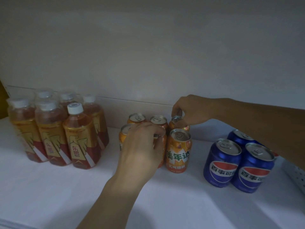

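Two hands squaring up the orange cans on the shelf (49, 187).
The left hand (142, 146) curls over the front orange can (162, 149), while the right hand (189, 109) pinches the rim of the back orange can (176, 120). It seems best to nudge them gently and keep them upright, because neighbouring cans stand close.

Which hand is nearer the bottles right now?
Left. The left hand grips a front orange can just right of the bottles; the right hand pinches the back-right can, farther right.
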`<control>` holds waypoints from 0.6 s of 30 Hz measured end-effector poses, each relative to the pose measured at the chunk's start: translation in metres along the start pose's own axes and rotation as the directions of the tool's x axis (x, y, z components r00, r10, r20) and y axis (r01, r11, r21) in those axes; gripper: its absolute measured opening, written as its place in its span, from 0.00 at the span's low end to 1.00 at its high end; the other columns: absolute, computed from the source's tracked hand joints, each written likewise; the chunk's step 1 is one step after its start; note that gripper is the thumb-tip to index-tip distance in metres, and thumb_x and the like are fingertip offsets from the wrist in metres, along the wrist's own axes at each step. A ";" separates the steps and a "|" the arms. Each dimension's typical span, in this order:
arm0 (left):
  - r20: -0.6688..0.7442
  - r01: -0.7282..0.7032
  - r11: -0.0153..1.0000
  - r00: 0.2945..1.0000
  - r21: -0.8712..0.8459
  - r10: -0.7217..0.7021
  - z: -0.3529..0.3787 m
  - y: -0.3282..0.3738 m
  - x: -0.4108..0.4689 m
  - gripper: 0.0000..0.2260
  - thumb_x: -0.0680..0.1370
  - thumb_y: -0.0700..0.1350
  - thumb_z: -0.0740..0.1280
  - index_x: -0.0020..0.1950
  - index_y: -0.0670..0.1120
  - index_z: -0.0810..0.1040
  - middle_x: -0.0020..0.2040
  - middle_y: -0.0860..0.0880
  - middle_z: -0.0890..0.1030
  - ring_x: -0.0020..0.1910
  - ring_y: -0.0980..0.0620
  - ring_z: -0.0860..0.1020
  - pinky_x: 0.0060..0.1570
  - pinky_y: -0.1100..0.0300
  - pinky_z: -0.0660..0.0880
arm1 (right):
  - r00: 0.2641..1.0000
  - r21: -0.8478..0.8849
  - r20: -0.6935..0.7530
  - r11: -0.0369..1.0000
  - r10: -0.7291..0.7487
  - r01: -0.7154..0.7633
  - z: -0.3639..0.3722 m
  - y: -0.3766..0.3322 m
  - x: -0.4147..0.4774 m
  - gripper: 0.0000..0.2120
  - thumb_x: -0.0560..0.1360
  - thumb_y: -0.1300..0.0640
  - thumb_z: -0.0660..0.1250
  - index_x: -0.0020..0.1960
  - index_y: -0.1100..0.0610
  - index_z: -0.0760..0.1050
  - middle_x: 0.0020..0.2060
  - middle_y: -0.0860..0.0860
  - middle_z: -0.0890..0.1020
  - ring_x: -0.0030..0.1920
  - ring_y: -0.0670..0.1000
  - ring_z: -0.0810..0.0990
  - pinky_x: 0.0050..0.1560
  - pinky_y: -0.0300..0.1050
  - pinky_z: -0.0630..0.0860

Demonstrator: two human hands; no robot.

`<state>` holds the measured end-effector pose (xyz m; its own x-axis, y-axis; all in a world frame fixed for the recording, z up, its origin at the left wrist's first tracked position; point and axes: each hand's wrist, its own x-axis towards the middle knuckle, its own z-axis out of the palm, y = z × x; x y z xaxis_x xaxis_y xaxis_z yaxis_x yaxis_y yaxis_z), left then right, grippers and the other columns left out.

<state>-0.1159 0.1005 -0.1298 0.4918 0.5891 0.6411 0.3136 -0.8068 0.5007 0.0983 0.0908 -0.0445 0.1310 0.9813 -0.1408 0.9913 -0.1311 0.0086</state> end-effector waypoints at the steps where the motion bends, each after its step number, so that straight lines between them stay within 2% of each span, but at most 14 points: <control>1: -0.003 -0.001 1.000 1.000 -0.006 0.001 0.000 0.000 0.000 0.07 0.75 0.41 0.68 0.46 0.48 0.86 0.45 0.52 0.86 0.49 0.57 0.76 0.49 0.65 0.70 | 1.000 -0.002 0.002 1.000 -0.001 0.001 0.000 0.000 0.001 0.21 0.76 0.43 0.74 0.63 0.55 0.80 0.57 0.50 0.82 0.54 0.52 0.80 0.60 0.53 0.80; 4: -0.004 0.002 1.000 1.000 0.000 -0.002 0.000 -0.001 0.000 0.06 0.74 0.39 0.69 0.43 0.46 0.85 0.43 0.50 0.86 0.49 0.55 0.74 0.49 0.61 0.70 | 1.000 -0.019 0.013 1.000 -0.004 0.005 0.001 0.000 0.002 0.21 0.77 0.44 0.73 0.65 0.55 0.80 0.59 0.50 0.82 0.54 0.51 0.80 0.60 0.50 0.79; 9: -0.007 0.010 1.000 1.000 -0.012 -0.010 0.001 -0.002 -0.001 0.07 0.74 0.40 0.68 0.45 0.47 0.86 0.45 0.52 0.86 0.48 0.57 0.75 0.49 0.66 0.68 | 0.999 -0.003 0.044 1.000 0.000 0.001 0.002 0.003 0.007 0.21 0.77 0.43 0.73 0.64 0.54 0.80 0.57 0.49 0.83 0.54 0.52 0.83 0.60 0.52 0.81; 11: 0.000 0.016 1.000 1.000 -0.010 -0.016 0.000 -0.001 0.000 0.07 0.74 0.41 0.68 0.46 0.49 0.86 0.46 0.53 0.86 0.48 0.58 0.77 0.49 0.66 0.69 | 0.998 0.029 0.070 1.000 -0.007 0.005 0.000 0.005 0.008 0.22 0.77 0.42 0.73 0.64 0.54 0.80 0.56 0.50 0.85 0.50 0.53 0.85 0.55 0.53 0.84; 13: 0.007 0.013 1.000 1.000 -0.006 -0.013 -0.001 0.001 -0.001 0.08 0.74 0.42 0.66 0.44 0.48 0.86 0.44 0.53 0.86 0.48 0.57 0.75 0.48 0.63 0.70 | 0.994 0.045 0.106 0.999 -0.006 0.001 -0.004 0.005 0.006 0.23 0.78 0.43 0.72 0.67 0.54 0.78 0.57 0.51 0.84 0.47 0.53 0.86 0.50 0.50 0.85; 15: 0.008 0.007 1.000 1.000 0.001 -0.007 -0.003 0.002 -0.001 0.07 0.74 0.42 0.66 0.43 0.47 0.85 0.43 0.52 0.85 0.48 0.56 0.74 0.48 0.61 0.70 | 0.993 0.035 0.116 0.999 0.003 -0.007 -0.009 0.004 0.006 0.25 0.79 0.42 0.70 0.71 0.53 0.74 0.59 0.51 0.83 0.47 0.51 0.85 0.52 0.50 0.84; 18: 0.022 0.020 1.000 1.000 -0.002 -0.020 -0.004 0.003 0.000 0.07 0.75 0.41 0.67 0.42 0.46 0.84 0.41 0.51 0.85 0.47 0.56 0.75 0.46 0.58 0.71 | 0.999 -0.046 0.037 0.999 -0.009 0.011 -0.016 -0.001 0.010 0.26 0.81 0.39 0.66 0.74 0.52 0.72 0.64 0.51 0.80 0.55 0.50 0.80 0.63 0.49 0.77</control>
<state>-0.1181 0.0984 -0.1264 0.5033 0.6043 0.6177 0.3221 -0.7945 0.5148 0.0992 0.1030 -0.0301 0.1214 0.9766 -0.1774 0.9921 -0.1137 0.0529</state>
